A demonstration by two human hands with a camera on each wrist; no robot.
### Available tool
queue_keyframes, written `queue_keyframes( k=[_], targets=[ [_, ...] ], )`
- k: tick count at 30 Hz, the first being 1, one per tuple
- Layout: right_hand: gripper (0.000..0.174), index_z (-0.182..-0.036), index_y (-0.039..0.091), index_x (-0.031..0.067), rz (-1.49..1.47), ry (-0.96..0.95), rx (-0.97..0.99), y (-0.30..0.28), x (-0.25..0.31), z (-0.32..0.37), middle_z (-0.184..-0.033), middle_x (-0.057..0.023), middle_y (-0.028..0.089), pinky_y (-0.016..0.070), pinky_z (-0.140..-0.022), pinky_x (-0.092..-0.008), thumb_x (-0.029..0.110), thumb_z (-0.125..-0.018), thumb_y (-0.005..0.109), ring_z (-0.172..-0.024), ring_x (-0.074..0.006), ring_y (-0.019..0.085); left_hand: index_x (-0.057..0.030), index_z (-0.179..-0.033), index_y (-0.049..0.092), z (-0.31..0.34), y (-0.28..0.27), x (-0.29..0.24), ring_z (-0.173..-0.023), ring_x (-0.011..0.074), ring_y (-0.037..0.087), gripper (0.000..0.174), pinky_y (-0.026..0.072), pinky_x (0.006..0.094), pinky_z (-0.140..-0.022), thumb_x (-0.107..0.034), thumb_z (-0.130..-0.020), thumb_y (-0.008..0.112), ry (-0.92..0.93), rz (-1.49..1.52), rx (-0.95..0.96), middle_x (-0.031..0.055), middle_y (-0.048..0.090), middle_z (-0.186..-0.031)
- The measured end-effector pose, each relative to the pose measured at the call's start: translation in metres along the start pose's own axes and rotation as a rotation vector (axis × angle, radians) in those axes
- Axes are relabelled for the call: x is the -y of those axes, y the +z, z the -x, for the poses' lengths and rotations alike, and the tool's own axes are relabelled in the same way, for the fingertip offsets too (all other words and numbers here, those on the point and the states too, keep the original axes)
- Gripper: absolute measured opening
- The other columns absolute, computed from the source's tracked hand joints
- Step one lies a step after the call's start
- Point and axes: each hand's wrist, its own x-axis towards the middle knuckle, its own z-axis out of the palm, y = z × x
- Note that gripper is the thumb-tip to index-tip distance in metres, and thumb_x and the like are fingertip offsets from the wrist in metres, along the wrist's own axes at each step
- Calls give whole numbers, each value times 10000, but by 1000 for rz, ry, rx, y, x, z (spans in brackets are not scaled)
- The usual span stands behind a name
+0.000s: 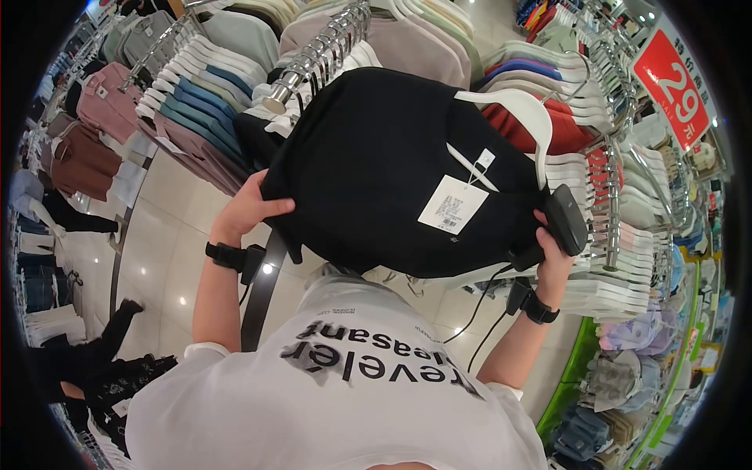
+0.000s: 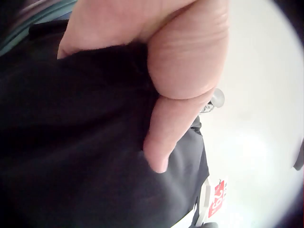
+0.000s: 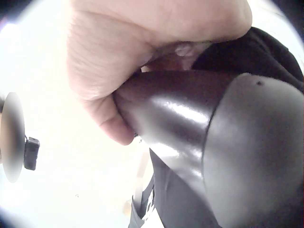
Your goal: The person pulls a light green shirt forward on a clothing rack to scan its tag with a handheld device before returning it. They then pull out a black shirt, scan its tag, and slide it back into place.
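A black garment on a white hanger is spread between both hands, with a white tag near its neckline. My left hand pinches the garment's left edge, thumb on top; in the left wrist view that thumb lies over the black cloth. At the right end, my right hand grips a dark device beside the garment. The right wrist view shows the hand curled round the glossy device, black cloth behind it. Whether it also holds cloth, I cannot tell.
A metal rail of hanging clothes stands just beyond the garment. More clothes hang at the left, and white hangers line the right rack. A red price sign is at the upper right. Tiled floor shows below left.
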Motion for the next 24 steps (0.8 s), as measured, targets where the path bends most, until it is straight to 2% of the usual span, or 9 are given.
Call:
queue_keyframes(
  k=[1,3,7,10,12,13,15,18,24],
  targets=[
    [545,-1357,588,-39,-1,-8,1,-1,0,1,-1267,-145,679,493,-1027,-394,-57,-825,700,-1166,-293,677,-2,-1349,594,0,2,0,-1107,127,630,568,496,296,-1013,-60,-835,828,2,0,-2,36,687,-1201],
    [547,-1358,587,-40,-3,-17,1,-1,0,3,-1267,-149,678,492,-1029,-397,-52,-824,703,-1168,-295,675,-5,-1448,498,1,9,-1,-1207,154,583,781,457,309,-1076,7,-756,859,52,-36,20,58,630,-1326],
    [546,-1355,590,-41,15,10,-30,-2,2,5,-1262,-151,679,493,-1027,-394,-51,-821,702,-1163,-294,677,-11,-1480,456,7,14,3,-1251,162,551,817,431,310,-1105,25,-762,843,9,-68,-48,56,596,-1376],
    [546,-1358,588,-40,43,15,-37,-9,-1,5,-1263,-151,679,494,-1027,-396,-51,-824,699,-1160,-293,679,-31,-1457,502,4,2,10,-1215,159,575,691,448,314,-1088,-7,-833,798,-24,-108,-88,37,617,-1339],
    [546,-1361,585,-39,62,3,-23,-12,-3,4,-1266,-151,679,494,-1028,-397,-51,-827,698,-1160,-292,679,-26,-1383,572,1,-7,15,-1094,128,630,487,513,286,-986,-81,-931,745,-148,24,-94,21,670,-1231],
    [547,-1363,583,-40,56,-2,-19,-13,-2,3,-1272,-151,676,494,-1029,-399,-50,-829,697,-1161,-293,678,-26,-1383,572,2,-8,15,-1094,128,630,487,513,286,-986,-81,-931,745,-148,23,-95,21,670,-1231],
    [547,-1365,582,-40,50,-9,-16,-13,-2,4,-1277,-152,673,494,-1030,-401,-49,-831,696,-1162,-294,677,-14,-1307,624,3,-9,15,-991,95,655,364,542,265,-895,-202,-1002,693,-164,74,-144,4,704,-1142],
    [553,-1371,575,-41,39,-21,-13,-12,0,5,-1284,-151,669,493,-1033,-405,-42,-832,701,-1165,-296,676,-11,-1218,659,4,-2,10,-941,81,654,311,540,267,-859,-255,-1025,664,-148,102,-170,-13,712,-1055],
    [580,-1381,565,-36,34,-21,10,-14,0,7,-1282,-146,671,494,-1026,-392,-40,-818,701,-1180,-293,672,-11,-1181,677,6,-5,14,-935,84,657,302,538,268,-852,-269,-1024,666,-123,59,-205,-9,718,-1027]
  ],
)
